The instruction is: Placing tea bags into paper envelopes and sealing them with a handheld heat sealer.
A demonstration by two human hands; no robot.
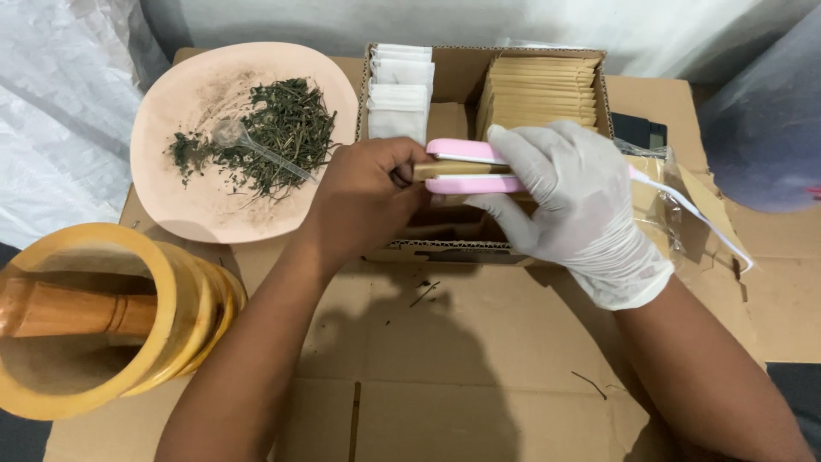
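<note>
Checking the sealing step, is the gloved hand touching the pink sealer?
Touching: the head view shows the gloved right hand wrapped over the pink sealer, fingers pressing on it.

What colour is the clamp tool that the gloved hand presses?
Pink, the sealer under the right hand, clearest in the head view.

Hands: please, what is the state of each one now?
Left hand: bare, closed on a brown packet held between the sealer's arms.
Right hand: gloved, closed around the pink sealer.
</note>
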